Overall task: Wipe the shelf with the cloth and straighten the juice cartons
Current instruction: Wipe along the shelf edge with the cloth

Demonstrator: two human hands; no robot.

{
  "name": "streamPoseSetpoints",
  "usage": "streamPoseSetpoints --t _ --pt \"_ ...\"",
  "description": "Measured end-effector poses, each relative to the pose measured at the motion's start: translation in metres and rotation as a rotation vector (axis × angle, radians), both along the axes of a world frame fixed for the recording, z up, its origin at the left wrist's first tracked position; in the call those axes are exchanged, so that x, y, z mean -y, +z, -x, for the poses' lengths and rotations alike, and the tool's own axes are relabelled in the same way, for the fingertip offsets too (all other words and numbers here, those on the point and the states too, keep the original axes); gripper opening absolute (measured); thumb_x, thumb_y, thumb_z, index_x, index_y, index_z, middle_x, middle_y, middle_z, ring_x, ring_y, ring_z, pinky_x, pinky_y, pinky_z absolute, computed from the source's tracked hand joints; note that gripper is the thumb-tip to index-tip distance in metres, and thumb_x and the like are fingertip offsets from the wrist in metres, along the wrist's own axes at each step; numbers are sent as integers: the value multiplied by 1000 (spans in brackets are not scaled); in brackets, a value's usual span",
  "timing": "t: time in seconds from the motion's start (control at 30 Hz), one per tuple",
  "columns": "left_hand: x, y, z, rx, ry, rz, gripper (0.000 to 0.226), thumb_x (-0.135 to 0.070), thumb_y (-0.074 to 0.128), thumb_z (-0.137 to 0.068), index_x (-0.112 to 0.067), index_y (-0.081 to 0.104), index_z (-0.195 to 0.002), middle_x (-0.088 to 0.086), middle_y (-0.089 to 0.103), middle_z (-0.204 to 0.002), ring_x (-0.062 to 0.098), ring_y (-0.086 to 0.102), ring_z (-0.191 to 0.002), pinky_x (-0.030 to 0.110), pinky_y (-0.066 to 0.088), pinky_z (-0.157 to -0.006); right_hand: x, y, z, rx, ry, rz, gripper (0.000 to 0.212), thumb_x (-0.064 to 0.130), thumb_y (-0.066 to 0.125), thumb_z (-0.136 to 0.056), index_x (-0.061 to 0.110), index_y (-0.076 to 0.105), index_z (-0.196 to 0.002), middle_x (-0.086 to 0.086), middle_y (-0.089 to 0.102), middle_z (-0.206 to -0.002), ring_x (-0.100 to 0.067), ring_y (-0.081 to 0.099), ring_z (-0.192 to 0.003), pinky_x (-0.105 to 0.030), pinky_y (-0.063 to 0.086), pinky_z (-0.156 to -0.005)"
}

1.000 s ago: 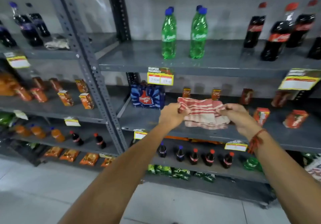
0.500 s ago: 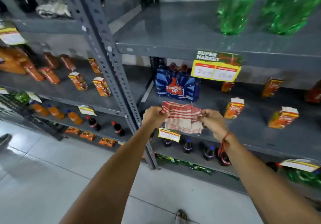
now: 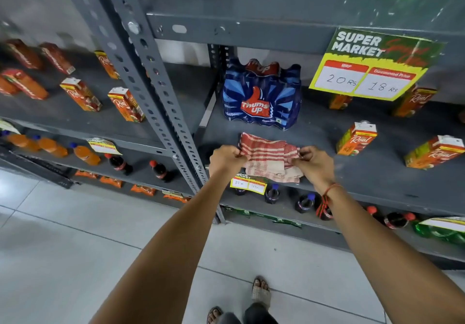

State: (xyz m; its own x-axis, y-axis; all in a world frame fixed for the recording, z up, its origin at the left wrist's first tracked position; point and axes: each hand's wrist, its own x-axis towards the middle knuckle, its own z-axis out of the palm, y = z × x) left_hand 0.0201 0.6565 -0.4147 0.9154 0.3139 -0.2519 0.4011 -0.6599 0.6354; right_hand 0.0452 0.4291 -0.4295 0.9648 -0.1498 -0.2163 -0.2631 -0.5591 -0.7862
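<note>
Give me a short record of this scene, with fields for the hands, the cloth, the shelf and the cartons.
left hand: grips the cloth's left edge
right hand: grips the cloth's right edge
cloth: red and white striped, folded, at the shelf's front
shelf: grey metal
juice cartons: scattered, turned at different angles
Thums Up pack: behind the cloth

A red and white striped cloth is folded and lies at the front edge of the grey shelf. Orange juice cartons stand crooked further right on the shelf.
</note>
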Motion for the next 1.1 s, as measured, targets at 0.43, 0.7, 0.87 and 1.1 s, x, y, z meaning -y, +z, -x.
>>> streamPoseSetpoints --t 0.43,0.7,0.87,1.1 --pt "-31 -21 -33 235 -254 -489 56 -29 21 -103 -13 1 -152 8 0 -163 21 -6 -149 38 -5 -120 -60 11 -8 468 835 675 75 62 50 -85 20 41 -147 -8 44 -153 -29 38 -141 -50 38 -112" --pt "-40 -44 -45 158 -282 -529 56 -23 19 -102 -15 -7 -151 2 -8 -162 15 -12 -148 33 -13 -117 -65 -17 -23 435 857 596 59 42 42 -92 16 48 -144 -9 47 -151 -26 44 -140 -46 40 -112" --pt "-40 -45 -44 198 -290 -462 56 -17 23 -101 -12 3 -153 4 6 -163 14 0 -149 33 -5 -121 -68 -20 -22 488 710 500 52 13 54 -91 18 50 -143 -8 55 -144 -29 57 -128 -45 52 -99" --pt "-43 -49 -47 263 -301 -444 70 3 41 -85 -4 18 -150 12 19 -160 19 12 -149 32 -1 -121 -120 -11 -14 500 470 345 58 10 55 -90 25 47 -145 -9 57 -142 -34 60 -120 -46 53 -95"
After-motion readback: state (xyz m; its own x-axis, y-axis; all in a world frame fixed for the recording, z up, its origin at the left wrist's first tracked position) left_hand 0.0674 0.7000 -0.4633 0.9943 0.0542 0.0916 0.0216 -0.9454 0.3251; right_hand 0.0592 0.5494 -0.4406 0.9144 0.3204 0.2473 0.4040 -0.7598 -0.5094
